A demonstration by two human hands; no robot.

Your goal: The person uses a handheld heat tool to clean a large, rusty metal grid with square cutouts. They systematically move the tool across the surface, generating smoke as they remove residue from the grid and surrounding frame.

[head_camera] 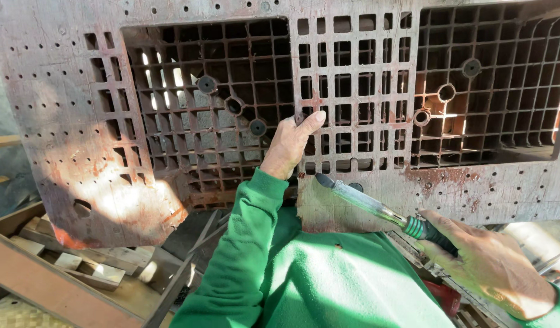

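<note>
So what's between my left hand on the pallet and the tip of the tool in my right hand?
In the head view, only a short solid strip of the plastic pallet lies between the left hand and the soldering iron tip.

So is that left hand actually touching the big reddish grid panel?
Touching. The head view shows the left hand with its fingers hooked into the openings of the grid panel, thumb lying on its face.

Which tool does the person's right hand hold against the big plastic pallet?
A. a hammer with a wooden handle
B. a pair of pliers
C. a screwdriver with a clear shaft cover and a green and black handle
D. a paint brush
C: the right hand grips a screwdriver by its green and black handle, its tip at the pallet, while the left hand grips the pallet's grid.
</note>
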